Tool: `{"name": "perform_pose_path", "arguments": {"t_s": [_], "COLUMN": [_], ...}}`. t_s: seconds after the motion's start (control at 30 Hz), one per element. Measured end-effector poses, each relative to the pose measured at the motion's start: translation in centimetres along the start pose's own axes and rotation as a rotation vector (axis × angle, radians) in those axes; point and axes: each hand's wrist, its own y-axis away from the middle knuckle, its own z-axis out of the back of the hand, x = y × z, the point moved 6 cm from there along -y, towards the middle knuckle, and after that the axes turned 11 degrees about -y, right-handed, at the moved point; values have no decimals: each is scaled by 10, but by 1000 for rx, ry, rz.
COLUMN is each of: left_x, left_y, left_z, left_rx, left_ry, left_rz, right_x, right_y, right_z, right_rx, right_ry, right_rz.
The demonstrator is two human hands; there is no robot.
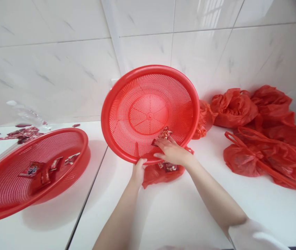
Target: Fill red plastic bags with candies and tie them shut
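A red perforated plastic basket (149, 69) is tilted up on its edge, its inside facing me. My left hand (138, 170) is closed on its lower rim, thumb over the edge. My right hand (170, 150) reaches over the rim into the basket, fingers spread and laid against a few small wrapped snack packets (165, 132) at the lower right of the inside. Below the rim lies a red plastic bag (160, 177) with dark wrapped packets (171, 167) showing in its mouth; the basket hides part of it.
To the left stands a second red basket (84, 139) holding several red packets (45, 173). Behind it are patterned wrappers (23, 133) and a clear plastic bottle or bag (28, 114). Several filled red bags (233, 107) line the tiled wall (202, 52) at right, with more bags (288, 156) nearer.
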Motion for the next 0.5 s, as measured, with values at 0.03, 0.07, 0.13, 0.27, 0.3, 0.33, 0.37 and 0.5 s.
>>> {"name": "perform_pose_path", "arguments": {"t_s": [0.03, 0.07, 0.13, 0.27, 0.3, 0.33, 0.37, 0.5], "left_x": [1, 1, 1, -2, -4, -5, -7, -9], "left_y": [0, -1, -1, -1, -1, 0, 0, -1], "left_z": [0, 0, 0, -2, -3, -3, -3, 1], "left_rx": [-3, -7, -11, 8, 9, 7, 1, -43], "left_ry": [-6, -11, -6, 48, 57, 60, 58, 21], "left_rz": [-5, -6, 7, 51, 54, 57, 61, 81], "right_x": [1, 2, 4, 1, -1, -3, -5, -10], "right_y": [-1, -1, 0, 1, 1, 1, 1, 6], "right_z": [-5, -9, -11, -4, 0, 3, 7, 19], "right_rx": [34, 56, 97, 111, 85, 51, 16, -30], "right_ry": [7, 7, -9, -107, -141, -168, -185, -205], "right_rz": [10, 25, 66, 71, 58, 44, 29, -20]}}
